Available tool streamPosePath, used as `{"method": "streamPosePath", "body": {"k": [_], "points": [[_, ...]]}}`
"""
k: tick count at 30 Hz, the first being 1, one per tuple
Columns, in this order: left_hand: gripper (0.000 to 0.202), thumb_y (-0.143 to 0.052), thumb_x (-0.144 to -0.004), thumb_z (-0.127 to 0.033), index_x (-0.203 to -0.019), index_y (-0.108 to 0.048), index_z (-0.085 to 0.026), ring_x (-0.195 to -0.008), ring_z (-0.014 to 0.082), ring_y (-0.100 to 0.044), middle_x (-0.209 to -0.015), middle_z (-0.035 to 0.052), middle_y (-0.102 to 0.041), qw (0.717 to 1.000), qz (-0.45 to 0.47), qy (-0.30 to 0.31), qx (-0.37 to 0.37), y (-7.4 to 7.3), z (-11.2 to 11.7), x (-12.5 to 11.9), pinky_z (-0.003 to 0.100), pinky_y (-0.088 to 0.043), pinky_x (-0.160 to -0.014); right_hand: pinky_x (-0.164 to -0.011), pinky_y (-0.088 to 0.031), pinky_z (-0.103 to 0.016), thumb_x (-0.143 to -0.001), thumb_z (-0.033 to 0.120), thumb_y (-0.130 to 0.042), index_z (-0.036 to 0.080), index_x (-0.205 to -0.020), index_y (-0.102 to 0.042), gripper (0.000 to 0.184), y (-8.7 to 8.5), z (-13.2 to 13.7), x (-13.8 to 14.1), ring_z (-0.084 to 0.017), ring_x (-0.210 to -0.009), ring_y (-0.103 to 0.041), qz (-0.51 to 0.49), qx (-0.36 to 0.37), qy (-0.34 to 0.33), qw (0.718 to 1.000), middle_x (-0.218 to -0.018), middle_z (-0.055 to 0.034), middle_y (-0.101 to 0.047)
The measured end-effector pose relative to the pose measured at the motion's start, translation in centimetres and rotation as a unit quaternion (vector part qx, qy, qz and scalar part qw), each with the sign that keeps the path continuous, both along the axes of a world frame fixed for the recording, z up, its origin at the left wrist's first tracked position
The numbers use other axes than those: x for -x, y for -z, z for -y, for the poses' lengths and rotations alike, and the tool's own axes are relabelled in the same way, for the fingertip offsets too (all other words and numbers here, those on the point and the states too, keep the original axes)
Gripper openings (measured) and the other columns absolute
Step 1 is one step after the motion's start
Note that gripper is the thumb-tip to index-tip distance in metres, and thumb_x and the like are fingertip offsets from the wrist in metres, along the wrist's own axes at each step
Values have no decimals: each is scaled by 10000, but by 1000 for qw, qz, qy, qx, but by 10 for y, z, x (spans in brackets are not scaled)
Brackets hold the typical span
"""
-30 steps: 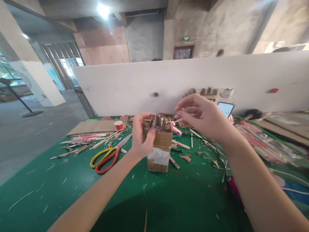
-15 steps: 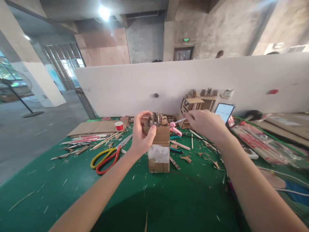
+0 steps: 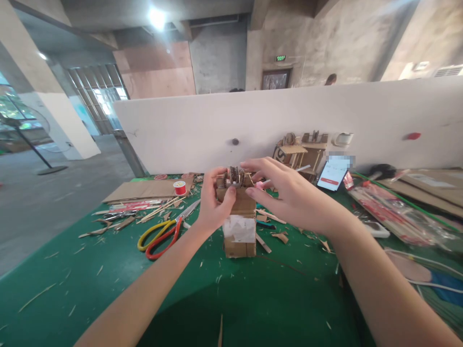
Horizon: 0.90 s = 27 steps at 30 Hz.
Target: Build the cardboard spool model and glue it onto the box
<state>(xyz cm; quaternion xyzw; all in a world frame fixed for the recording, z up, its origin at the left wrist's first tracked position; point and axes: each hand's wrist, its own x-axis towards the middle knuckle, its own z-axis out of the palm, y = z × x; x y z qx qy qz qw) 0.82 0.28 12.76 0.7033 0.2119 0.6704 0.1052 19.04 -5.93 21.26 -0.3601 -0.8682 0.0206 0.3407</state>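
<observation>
A small upright cardboard box (image 3: 240, 248) with a white paper patch stands on the green table in front of me. Corrugated cardboard pieces (image 3: 235, 176) sit on its top. My left hand (image 3: 217, 200) is closed around the upper left side of the box, thumb on the front edge. To the right of the top hovers my right hand (image 3: 285, 193), fingers apart and reaching toward the pieces, with nothing seen in them. Behind its fingers, part of a pink tool (image 3: 259, 184) shows, and a white stick (image 3: 303, 168) pokes out above the hand; the rest is hidden.
Large scissors (image 3: 162, 238) with red and yellow handles lie left of the box, near a red thread spool (image 3: 180, 188) and thin sticks. Another cardboard model (image 3: 298, 149) and a lit phone (image 3: 333, 172) stand behind, right. Cardboard scraps (image 3: 280, 237) litter the table.
My right hand has let go of the white stick by the pink tool, opened, and moved left toward the box top. My left hand keeps its hold. The phone screen shows different content.
</observation>
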Motion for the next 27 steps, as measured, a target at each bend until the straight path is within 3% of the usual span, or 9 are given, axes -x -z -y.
{"method": "streamPosePath", "body": {"k": [9, 15, 21, 27], "points": [[323, -552, -908, -284, -1218, -474, -243, -1085, 208, -541, -1181, 87, -519, 999, 0, -28, -25, 3, -1, 0, 382, -465, -921, -871, -518, -390, -954, 304, -454, 222, -1313, -506, 372, 1, 2, 4, -214, -994, -611, 55, -31, 19, 998, -1254, -83, -568], [342, -550, -910, -286, -1239, -462, -256, -941, 179, -583, -1093, 65, -569, 999, -11, -27, -28, -2, 4, -2, 350, -514, -806, -869, -509, -384, -950, 302, -463, 223, -1298, -508, 360, 0, 2, 4, -210, -991, -604, 53, -31, 22, 998, -1227, -77, -576], [339, -488, -935, -361, -1264, -513, -282, -1096, 224, -561, -1217, 69, -572, 1000, -10, 1, -8, -4, 2, 2, 417, -469, -948, -885, -503, -397, -949, 310, -460, 232, -1180, -574, 269, -2, 3, 0, -201, -949, -615, 46, -19, 16, 999, -1180, -64, -591], [204, -496, -941, -337, -1096, -600, -255, -885, 178, -626, -1006, 37, -650, 999, 9, 27, 46, -14, 1, 8, 342, -518, -784, -881, -508, -420, -936, 289, -459, 249, -1224, -548, 304, -4, 5, 1, -217, -939, -623, 45, -17, 28, 998, -1157, -67, -605]]}}
